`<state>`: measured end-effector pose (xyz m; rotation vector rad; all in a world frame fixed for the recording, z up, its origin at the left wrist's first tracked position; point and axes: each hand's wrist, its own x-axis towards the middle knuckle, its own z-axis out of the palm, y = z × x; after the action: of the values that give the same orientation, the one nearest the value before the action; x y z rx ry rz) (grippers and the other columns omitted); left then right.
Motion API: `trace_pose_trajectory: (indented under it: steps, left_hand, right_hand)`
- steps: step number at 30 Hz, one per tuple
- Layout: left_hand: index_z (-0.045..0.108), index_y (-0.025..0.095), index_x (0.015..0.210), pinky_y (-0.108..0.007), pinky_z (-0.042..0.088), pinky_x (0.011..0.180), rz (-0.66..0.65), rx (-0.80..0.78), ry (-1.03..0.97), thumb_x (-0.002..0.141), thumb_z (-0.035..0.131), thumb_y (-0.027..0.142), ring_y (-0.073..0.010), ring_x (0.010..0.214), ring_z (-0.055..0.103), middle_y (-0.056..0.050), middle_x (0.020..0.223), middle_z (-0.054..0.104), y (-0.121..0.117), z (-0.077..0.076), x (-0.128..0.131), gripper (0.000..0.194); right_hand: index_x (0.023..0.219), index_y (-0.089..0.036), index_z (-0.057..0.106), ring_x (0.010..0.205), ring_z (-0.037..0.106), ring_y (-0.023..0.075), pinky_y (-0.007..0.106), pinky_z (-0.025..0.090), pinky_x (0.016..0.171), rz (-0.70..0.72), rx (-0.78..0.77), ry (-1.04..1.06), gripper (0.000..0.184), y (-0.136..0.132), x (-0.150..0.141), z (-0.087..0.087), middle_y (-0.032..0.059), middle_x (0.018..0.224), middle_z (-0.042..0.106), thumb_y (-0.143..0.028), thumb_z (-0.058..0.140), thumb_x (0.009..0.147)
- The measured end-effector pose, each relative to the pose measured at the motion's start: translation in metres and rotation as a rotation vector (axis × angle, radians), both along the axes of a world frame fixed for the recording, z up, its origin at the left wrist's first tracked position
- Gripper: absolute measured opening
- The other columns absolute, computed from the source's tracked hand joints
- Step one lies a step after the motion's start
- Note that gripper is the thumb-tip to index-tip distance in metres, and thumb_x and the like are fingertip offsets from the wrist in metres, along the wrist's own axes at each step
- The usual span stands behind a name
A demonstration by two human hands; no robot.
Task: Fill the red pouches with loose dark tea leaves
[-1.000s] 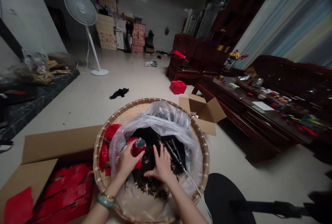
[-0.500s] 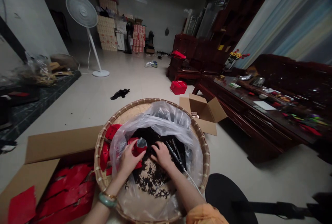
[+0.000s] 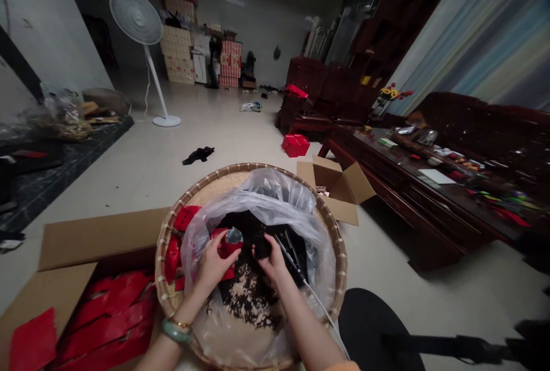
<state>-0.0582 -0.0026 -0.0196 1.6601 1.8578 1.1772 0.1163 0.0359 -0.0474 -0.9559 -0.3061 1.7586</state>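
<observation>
My left hand [image 3: 213,259] pinches a small red packet [image 3: 232,249] and keeps it upright, its silvery lined mouth facing up. Just to the right, my right hand [image 3: 271,257] is curled round a handful of dark, twisted dry leaves [image 3: 260,243] that look like tea. Below both hands, more loose leaves [image 3: 253,296] lie scattered in a clear plastic bag [image 3: 262,194], spread open in a round woven bamboo basket [image 3: 217,173]. A black sheet and a slim device [image 3: 294,250] with a pale cable sit right of my right hand. Red packets [image 3: 188,219] lie along the basket's left side.
A cardboard box [image 3: 107,233] full of red packets stands at the left, and a smaller open box [image 3: 337,184] beyond the basket's right rim. A black round seat [image 3: 373,325] is at lower right. Farther off are a white fan [image 3: 158,84] and a long dark wooden table [image 3: 387,164].
My right hand has gone from spread fingers over the leaves to closed round a handful, turning palm inward. My left hand and the red packet have hardly moved.
</observation>
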Motion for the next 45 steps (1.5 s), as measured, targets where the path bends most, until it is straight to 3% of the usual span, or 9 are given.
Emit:
trace_pose_trajectory:
  steps: [6, 10, 13, 16, 21, 33, 38, 45]
  left_hand:
    - [0.056, 0.018, 0.115, -0.037, 0.051, 0.076, -0.003, 0.029, -0.007, 0.067, 0.066, 0.043, -0.0221, 0.082, 0.063, -0.008, 0.096, 0.065, -0.001, -0.001, -0.001, 0.055]
    - [0.056, 0.019, 0.115, -0.037, 0.052, 0.075, -0.011, 0.038, 0.003, 0.067, 0.066, 0.042, -0.0224, 0.083, 0.063, -0.008, 0.098, 0.064, -0.002, 0.0, 0.0, 0.054]
    - [0.056, 0.019, 0.114, -0.037, 0.052, 0.075, -0.02, 0.046, 0.021, 0.067, 0.066, 0.041, -0.0222, 0.082, 0.063, -0.007, 0.097, 0.064, -0.003, 0.0, 0.001, 0.053]
    - [0.057, 0.019, 0.112, -0.038, 0.052, 0.076, -0.035, 0.077, 0.024, 0.067, 0.067, 0.039, -0.0229, 0.086, 0.063, -0.007, 0.099, 0.064, -0.003, -0.002, 0.002, 0.051]
    - [0.058, 0.021, 0.109, -0.04, 0.049, 0.084, -0.102, 0.147, 0.054, 0.067, 0.067, 0.034, -0.0242, 0.095, 0.061, -0.007, 0.103, 0.066, -0.004, -0.003, 0.003, 0.045]
    - [0.056, 0.02, 0.113, -0.04, 0.047, 0.084, -0.181, 0.101, 0.152, 0.064, 0.069, 0.025, -0.0259, 0.097, 0.058, -0.007, 0.104, 0.064, -0.007, 0.001, 0.034, 0.051]
    - [0.055, 0.02, 0.114, -0.039, 0.047, 0.083, -0.193, 0.083, 0.137, 0.064, 0.067, 0.022, -0.0243, 0.094, 0.057, -0.006, 0.101, 0.064, -0.005, 0.006, 0.047, 0.051]
    - [0.056, 0.019, 0.113, -0.038, 0.048, 0.082, -0.173, 0.04, 0.148, 0.063, 0.067, 0.023, -0.025, 0.093, 0.058, -0.007, 0.101, 0.065, -0.002, 0.006, 0.051, 0.051]
  right_hand:
    - [0.076, -0.018, 0.061, 0.064, 0.062, 0.0176, 0.036, 0.052, 0.066, -0.06, -0.209, 0.399, 0.03, -0.001, 0.004, 0.014, 0.0031, 0.066, 0.066, -0.044, 0.046, 0.083]
    - [0.08, -0.018, 0.062, 0.07, 0.064, 0.0166, 0.032, 0.051, 0.065, -0.034, -0.157, 0.438, 0.026, -0.002, 0.003, 0.019, 0.0058, 0.077, 0.069, -0.034, 0.043, 0.085]
    - [0.086, -0.019, 0.063, 0.082, 0.065, 0.0187, 0.037, 0.05, 0.073, -0.002, -0.119, 0.455, 0.026, -0.004, 0.004, 0.021, 0.0065, 0.086, 0.069, -0.033, 0.041, 0.084]
    - [0.086, -0.021, 0.063, 0.086, 0.065, 0.0196, 0.042, 0.048, 0.078, -0.006, -0.12, 0.452, 0.025, -0.005, 0.004, 0.024, 0.0046, 0.087, 0.07, -0.03, 0.04, 0.083]
    - [0.08, -0.02, 0.063, 0.084, 0.066, 0.0178, 0.038, 0.05, 0.077, -0.045, -0.088, 0.425, 0.02, -0.004, 0.005, 0.03, 0.0043, 0.084, 0.071, -0.022, 0.043, 0.08]
    - [0.074, -0.021, 0.062, 0.081, 0.066, 0.0178, 0.039, 0.049, 0.087, -0.237, 0.194, 0.248, 0.027, -0.008, 0.0, 0.076, 0.001, 0.076, 0.07, -0.039, 0.045, 0.083]
    - [0.079, -0.021, 0.062, 0.079, 0.065, 0.016, 0.037, 0.048, 0.088, -0.333, 0.321, 0.068, 0.031, -0.008, -0.01, 0.078, -0.0012, 0.077, 0.068, -0.047, 0.044, 0.084]
    - [0.086, -0.019, 0.067, 0.09, 0.059, 0.0171, 0.031, 0.042, 0.089, -0.256, 0.451, -0.329, 0.031, -0.01, -0.008, 0.067, 0.0005, 0.089, 0.068, -0.041, 0.046, 0.081]
